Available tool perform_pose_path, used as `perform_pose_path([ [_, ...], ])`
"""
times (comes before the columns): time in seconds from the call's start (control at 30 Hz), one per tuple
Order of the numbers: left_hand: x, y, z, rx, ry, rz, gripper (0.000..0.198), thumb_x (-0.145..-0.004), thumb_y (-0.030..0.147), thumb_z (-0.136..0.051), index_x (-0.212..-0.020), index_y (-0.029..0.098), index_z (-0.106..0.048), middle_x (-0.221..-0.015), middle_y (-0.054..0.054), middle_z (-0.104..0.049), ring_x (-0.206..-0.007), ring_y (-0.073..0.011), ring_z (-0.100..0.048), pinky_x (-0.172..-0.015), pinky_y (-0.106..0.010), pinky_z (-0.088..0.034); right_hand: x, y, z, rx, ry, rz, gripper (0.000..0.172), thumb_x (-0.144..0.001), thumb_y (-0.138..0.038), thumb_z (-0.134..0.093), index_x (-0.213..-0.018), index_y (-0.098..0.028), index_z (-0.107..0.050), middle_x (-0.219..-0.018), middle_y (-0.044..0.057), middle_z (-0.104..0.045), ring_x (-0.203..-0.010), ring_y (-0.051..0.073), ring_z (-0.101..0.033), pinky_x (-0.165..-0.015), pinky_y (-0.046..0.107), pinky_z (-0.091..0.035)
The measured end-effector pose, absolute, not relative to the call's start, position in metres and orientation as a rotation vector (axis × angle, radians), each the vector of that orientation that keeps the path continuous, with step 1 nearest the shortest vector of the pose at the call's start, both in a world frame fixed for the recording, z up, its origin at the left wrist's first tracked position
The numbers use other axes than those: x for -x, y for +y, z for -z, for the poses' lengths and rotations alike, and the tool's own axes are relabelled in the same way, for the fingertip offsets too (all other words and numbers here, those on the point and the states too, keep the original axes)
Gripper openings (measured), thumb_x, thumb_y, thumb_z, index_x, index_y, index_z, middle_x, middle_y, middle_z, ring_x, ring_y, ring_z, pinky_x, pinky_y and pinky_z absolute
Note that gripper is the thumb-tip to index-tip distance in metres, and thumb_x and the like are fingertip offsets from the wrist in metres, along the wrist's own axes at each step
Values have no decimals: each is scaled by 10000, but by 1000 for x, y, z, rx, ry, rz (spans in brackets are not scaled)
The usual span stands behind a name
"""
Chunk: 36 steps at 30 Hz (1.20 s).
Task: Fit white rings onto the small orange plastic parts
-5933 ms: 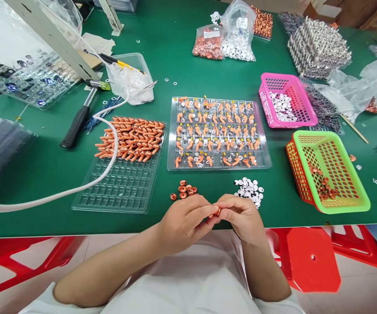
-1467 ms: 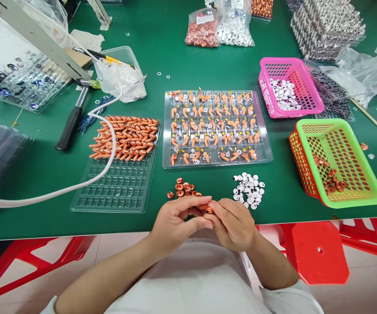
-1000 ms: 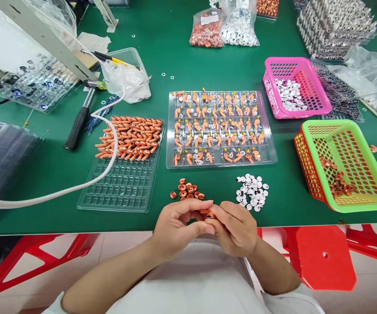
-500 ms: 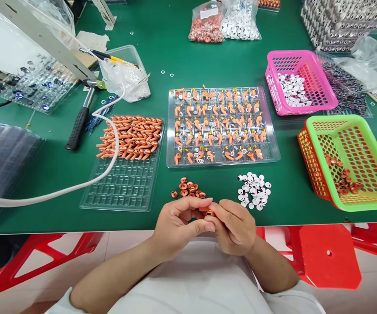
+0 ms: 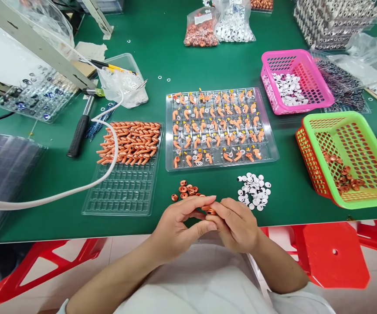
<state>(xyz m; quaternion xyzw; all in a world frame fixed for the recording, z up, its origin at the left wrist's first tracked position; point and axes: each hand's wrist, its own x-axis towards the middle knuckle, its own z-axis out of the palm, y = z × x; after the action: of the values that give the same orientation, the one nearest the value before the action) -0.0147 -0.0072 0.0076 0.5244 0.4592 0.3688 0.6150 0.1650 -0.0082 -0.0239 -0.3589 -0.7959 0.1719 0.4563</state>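
Slippage worries me: left hand (image 5: 178, 227) and right hand (image 5: 238, 225) pinch one ring (image 5: 211, 212) near worktop (image 5: 44, 179) edge; it may roll off.

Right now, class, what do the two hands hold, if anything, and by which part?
A small orange ring piece, pinched at its sides between fingertips of the left hand and right hand.

The person wears a plain white short-sleeved top (image 5: 204, 283); both forearms (image 5: 116, 279) run bare to the left hand (image 5: 175, 229) and right hand (image 5: 239, 224).
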Motion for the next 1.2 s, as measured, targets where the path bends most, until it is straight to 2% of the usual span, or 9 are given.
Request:
perform_pose_path([
  [0.13,17,-7,-3,-1436,1068,-825,457,-787,170,-778,-1233,217,-695,-1093,-80,-751,-939,-197,-732,-815,-263,-627,-165,-8,27,868,-1994,-386,218,-945,-127,-500,-1149,-103,-574,-821,98,-699,-637,171,-579,-515,288,-473],
  [0.33,14,-8,-1,-1502,1077,-835,384,-809,162,-756,-1189,192,-704,-986,-66,-778,-786,-162,-748,-764,-239,-618,-166,-8,28,885,-2034,-440,150,-970,-164,-459,-1074,-126,-560,-750,73,-652,-619,173,-546,-494,293,-438],
  [0.53,12,-7,-5,-1565,1078,-873,358,-808,109,-731,-1159,177,-708,-984,-69,-784,-786,-159,-740,-740,-219,-607,-165,-10,27,903,-2029,-470,120,-975,-179,-455,-1014,-142,-562,-713,53,-619,-607,167,-531,-502,287,-432],
  [0.97,12,-10,-5,-1469,1078,-937,345,-793,110,-741,-1126,200,-730,-897,-36,-780,-729,-146,-722,-708,-214,-599,-160,-6,29,812,-2000,-445,141,-960,-138,-413,-962,-146,-554,-683,56,-617,-598,163,-501,-489,274,-426],
  [1.2,11,-9,1,-1399,1136,-913,312,-781,164,-762,-1092,165,-746,-884,-65,-786,-711,-164,-723,-682,-225,-602,-159,-5,30,847,-1986,-480,152,-968,-152,-408,-942,-152,-558,-668,41,-592,-580,157,-518,-488,273,-410],
])
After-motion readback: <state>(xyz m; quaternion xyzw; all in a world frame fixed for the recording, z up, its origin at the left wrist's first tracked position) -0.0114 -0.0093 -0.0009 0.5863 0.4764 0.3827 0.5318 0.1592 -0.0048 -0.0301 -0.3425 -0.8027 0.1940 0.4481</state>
